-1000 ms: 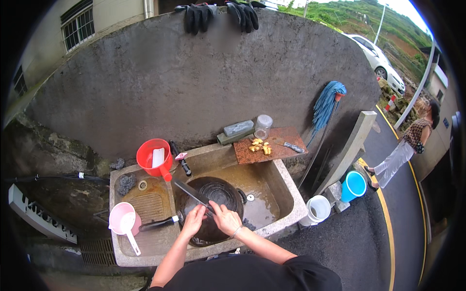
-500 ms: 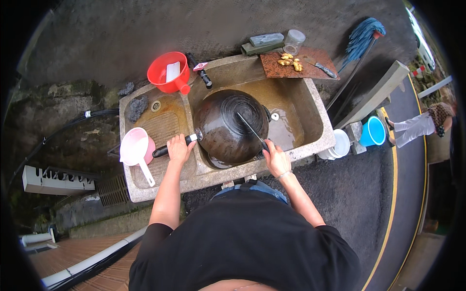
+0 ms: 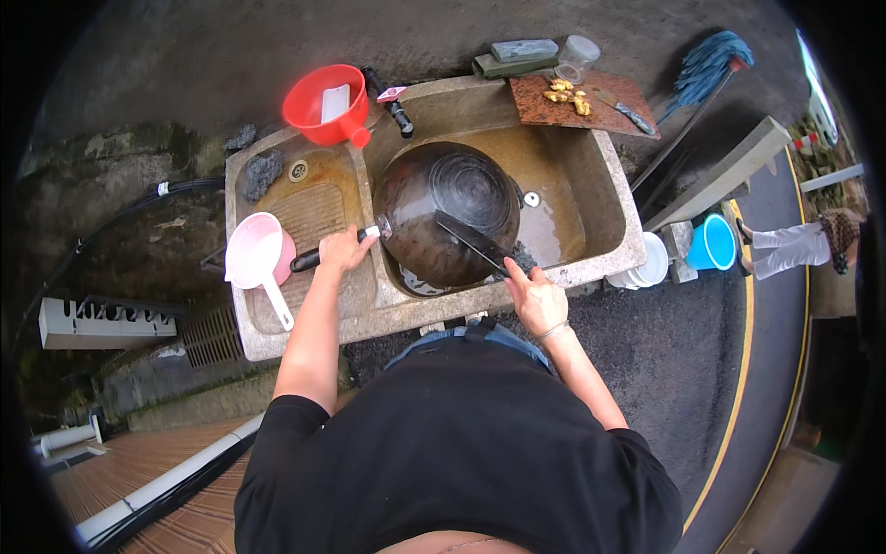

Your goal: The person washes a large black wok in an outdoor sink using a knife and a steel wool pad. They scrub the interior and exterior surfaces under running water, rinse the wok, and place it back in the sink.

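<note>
A large blackened wok (image 3: 415, 212) lies bottom up in the big basin of the stone sink (image 3: 620, 214). My left hand (image 3: 343, 251) is closed around its long black handle, left of the basin. My right hand (image 3: 538, 300) grips a knife (image 3: 471, 242) by its near end, and the dark blade lies slantwise across the wok's underside, its tip left of the ringed centre. Whether the edge touches the metal all along, I cannot tell. A dark rough patch (image 3: 523, 257) shows beside the blade, just beyond my right fingers; its kind is unclear.
A pink dipper (image 3: 257, 249) and a grey scouring clump (image 3: 264, 175) lie on the left drainboard. Behind stand a red dipper (image 3: 309, 97) and black tap (image 3: 392, 109). Ginger (image 3: 565, 92) and another knife (image 3: 628, 114) rest on a reddish board. Buckets (image 3: 712, 244) stand right; a person walks beyond.
The knife's blade has shifted left and down across the wok, and its flat shows broader now. My right hand has moved slightly right and nearer. My left hand still grips the handle.
</note>
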Demonstrator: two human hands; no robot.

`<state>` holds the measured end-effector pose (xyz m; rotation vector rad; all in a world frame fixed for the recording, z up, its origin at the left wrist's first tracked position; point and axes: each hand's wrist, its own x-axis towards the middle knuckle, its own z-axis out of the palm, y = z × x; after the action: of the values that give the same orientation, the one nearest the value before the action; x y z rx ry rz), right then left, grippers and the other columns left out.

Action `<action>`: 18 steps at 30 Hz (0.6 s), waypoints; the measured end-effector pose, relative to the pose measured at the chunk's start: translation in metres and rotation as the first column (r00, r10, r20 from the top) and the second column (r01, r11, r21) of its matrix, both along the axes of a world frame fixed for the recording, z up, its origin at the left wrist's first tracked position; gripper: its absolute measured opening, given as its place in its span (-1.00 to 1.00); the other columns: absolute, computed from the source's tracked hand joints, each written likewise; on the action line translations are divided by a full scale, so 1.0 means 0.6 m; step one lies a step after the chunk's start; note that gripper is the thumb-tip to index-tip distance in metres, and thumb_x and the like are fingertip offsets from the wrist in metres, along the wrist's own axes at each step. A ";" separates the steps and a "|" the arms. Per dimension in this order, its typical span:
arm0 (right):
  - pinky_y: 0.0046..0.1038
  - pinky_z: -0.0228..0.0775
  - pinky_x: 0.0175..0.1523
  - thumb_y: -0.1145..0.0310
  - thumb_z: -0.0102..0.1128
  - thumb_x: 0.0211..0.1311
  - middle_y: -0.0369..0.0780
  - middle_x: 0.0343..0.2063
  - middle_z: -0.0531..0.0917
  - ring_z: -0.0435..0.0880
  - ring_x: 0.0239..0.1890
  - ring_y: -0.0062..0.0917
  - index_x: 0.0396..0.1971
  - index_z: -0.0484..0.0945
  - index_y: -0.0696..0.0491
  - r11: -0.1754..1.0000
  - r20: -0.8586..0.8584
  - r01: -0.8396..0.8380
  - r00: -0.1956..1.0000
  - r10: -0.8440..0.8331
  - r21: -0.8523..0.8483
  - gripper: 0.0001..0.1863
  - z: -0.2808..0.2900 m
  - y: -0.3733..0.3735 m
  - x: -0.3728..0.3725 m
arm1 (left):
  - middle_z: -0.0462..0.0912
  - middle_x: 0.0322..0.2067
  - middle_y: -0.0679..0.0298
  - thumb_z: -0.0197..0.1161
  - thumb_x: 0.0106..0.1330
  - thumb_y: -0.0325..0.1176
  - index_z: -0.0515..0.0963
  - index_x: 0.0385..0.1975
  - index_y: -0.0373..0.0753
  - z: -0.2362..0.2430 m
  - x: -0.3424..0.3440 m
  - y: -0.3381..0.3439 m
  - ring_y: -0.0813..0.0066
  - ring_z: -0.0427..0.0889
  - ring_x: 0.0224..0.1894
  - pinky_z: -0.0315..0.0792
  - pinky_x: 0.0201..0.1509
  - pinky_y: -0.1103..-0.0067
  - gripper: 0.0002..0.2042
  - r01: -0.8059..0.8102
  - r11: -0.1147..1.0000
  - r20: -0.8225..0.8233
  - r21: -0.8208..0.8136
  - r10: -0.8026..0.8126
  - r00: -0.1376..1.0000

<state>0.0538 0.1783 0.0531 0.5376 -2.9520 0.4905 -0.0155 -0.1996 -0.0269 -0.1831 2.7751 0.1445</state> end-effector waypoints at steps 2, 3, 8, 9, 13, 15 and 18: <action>-0.25 0.42 -0.50 0.21 0.15 0.17 -0.14 -0.57 0.50 0.59 -0.60 -0.26 0.02 0.52 -0.16 1.000 0.032 0.013 0.999 -0.014 0.021 -0.62 0.000 -0.003 0.005 | 0.64 -0.26 -0.04 -0.07 0.22 0.26 0.49 -0.13 -0.25 0.006 -0.005 -0.001 0.07 0.60 -0.11 0.40 -0.01 0.29 -0.38 -0.019 0.999 0.046 0.027 0.018 0.999; -0.25 0.42 -0.49 0.21 0.15 0.17 -0.14 -0.57 0.50 0.59 -0.59 -0.26 0.02 0.52 -0.17 0.999 0.048 0.020 0.999 -0.022 0.033 -0.62 0.000 -0.005 0.006 | 0.64 -0.26 -0.03 -0.07 0.22 0.26 0.50 -0.13 -0.24 0.011 -0.006 0.001 0.08 0.60 -0.10 0.40 -0.01 0.29 -0.39 -0.026 0.999 0.049 0.036 0.025 0.999; -0.24 0.43 -0.49 0.19 0.11 0.21 -0.13 -0.60 0.50 0.59 -0.61 -0.25 0.05 0.48 -0.16 0.996 0.043 0.054 0.997 -0.058 0.078 -0.61 0.003 -0.028 0.013 | 0.65 -0.28 0.00 0.01 0.19 0.22 0.52 -0.14 -0.16 0.014 -0.001 0.005 0.09 0.61 -0.13 0.42 -0.04 0.30 -0.46 -0.076 0.995 0.016 0.071 0.075 0.997; -0.24 0.43 -0.49 0.19 0.10 0.21 -0.13 -0.60 0.50 0.59 -0.61 -0.24 0.06 0.48 -0.15 0.995 0.035 0.062 0.997 -0.065 0.083 -0.61 0.003 -0.032 0.011 | 0.65 -0.29 0.01 0.02 0.19 0.21 0.52 -0.14 -0.15 0.015 0.001 0.006 0.09 0.62 -0.13 0.42 -0.04 0.30 -0.47 -0.086 0.993 0.005 0.080 0.086 0.996; -0.21 0.43 -0.49 0.19 0.07 0.23 -0.08 -0.56 0.54 0.59 -0.61 -0.21 0.08 0.45 -0.10 0.998 0.048 0.029 0.998 -0.032 0.057 -0.59 0.006 -0.046 -0.006 | 0.66 -0.31 0.02 0.05 0.18 0.19 0.53 -0.16 -0.13 0.013 0.002 0.006 0.10 0.63 -0.16 0.43 -0.07 0.31 -0.49 -0.078 0.993 -0.026 0.085 0.080 0.996; -0.22 0.44 -0.48 0.19 0.06 0.24 -0.04 -0.55 0.55 0.60 -0.60 -0.20 0.08 0.45 -0.09 0.996 0.103 0.027 0.994 -0.036 0.088 -0.60 0.017 -0.045 0.003 | 0.66 -0.31 0.02 0.06 0.18 0.19 0.53 -0.18 -0.14 0.012 0.002 0.006 0.11 0.63 -0.16 0.43 -0.07 0.31 -0.50 -0.069 0.994 -0.024 0.082 0.071 0.997; -0.23 0.45 -0.48 0.20 0.04 0.25 -0.03 -0.55 0.55 0.61 -0.60 -0.21 0.07 0.46 -0.08 0.993 0.128 0.026 0.991 -0.040 0.115 -0.61 0.023 -0.042 0.015 | 0.66 -0.31 0.03 0.07 0.17 0.19 0.53 -0.20 -0.13 0.011 0.003 0.007 0.11 0.63 -0.16 0.42 -0.08 0.30 -0.51 -0.072 0.995 -0.033 0.073 0.074 0.997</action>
<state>0.0625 0.1533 0.0671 0.4844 -3.1234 0.3693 -0.0139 -0.1956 -0.0204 -0.2661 2.7944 0.2675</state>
